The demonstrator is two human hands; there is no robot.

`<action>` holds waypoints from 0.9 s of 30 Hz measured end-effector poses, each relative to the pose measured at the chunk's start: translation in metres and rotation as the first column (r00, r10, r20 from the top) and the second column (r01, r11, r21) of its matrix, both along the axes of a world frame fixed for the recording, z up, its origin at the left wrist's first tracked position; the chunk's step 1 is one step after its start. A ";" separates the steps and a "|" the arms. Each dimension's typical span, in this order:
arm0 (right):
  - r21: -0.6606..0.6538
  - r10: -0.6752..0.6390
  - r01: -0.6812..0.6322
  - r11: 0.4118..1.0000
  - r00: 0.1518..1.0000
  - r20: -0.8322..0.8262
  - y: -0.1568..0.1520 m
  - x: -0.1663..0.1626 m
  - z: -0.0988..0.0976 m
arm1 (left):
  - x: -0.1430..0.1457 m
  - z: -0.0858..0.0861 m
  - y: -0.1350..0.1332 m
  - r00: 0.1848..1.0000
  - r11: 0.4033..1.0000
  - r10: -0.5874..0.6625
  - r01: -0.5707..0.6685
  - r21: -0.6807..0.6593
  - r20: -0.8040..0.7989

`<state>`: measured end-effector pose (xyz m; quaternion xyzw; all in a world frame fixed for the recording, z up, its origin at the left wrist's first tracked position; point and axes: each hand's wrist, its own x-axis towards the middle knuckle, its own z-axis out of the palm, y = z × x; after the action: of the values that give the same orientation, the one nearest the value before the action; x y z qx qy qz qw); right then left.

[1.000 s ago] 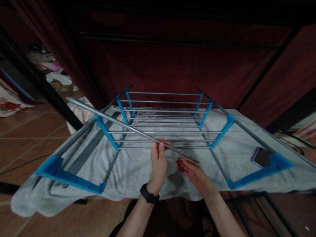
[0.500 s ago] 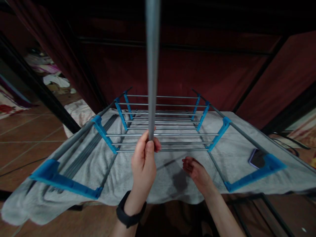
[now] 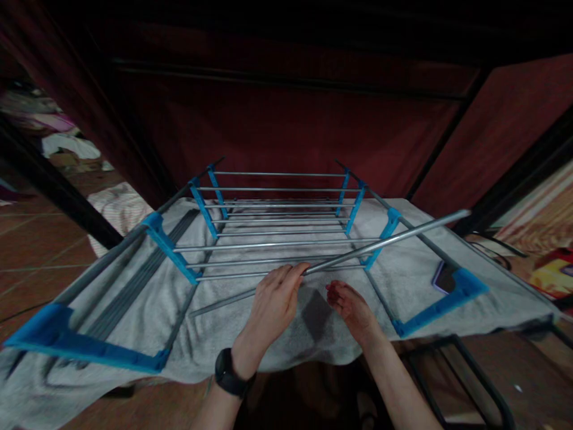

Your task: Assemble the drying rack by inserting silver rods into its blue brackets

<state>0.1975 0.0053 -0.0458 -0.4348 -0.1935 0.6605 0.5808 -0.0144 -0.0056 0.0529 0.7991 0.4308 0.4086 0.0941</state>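
My left hand (image 3: 278, 304), with a black band at the wrist, is closed around a grey metal rod (image 3: 398, 236). The rod slants across the front of a rack of grey tubes, its right end raised and its left end low near the cloth. To the right, my right hand (image 3: 351, 310) hovers just below the rod, not touching it, fingers half curled with nothing in them. The rack has blue plastic brackets (image 3: 172, 248) along both side tubes and several cross bars (image 3: 282, 243) between them. The nearest bracket pair, left and right, has no bar between.
A grey cloth (image 3: 179, 373) covers the surface under the rack. Several loose rods (image 3: 134, 286) lie together at the left. A phone (image 3: 444, 278) rests near the right front bracket. Dark red panels (image 3: 277, 131) stand behind. A black metal frame (image 3: 461, 376) is at lower right.
The rod in my left hand has tipped from upright to a low slant across the rack, its upper end swinging right. My right hand stays nearly in place. The view has shifted slightly.
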 end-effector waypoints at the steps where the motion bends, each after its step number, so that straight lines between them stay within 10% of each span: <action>1: 0.000 0.001 -0.001 1.000 1.000 -0.004 0.000 0.001 0.001 | -0.003 -0.004 0.002 0.999 1.000 -0.003 0.002 -0.008 -0.055; 27: 0.023 -0.326 0.330 0.944 0.941 -0.094 0.014 0.035 -0.008 | -0.027 -0.075 0.029 0.871 0.949 -0.118 -0.042 -0.312 -0.476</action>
<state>0.2321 0.0196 -0.0536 -0.4199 -0.1052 0.5693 0.6989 -0.0410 0.0233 -0.0218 0.8596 0.4837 0.1179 0.1153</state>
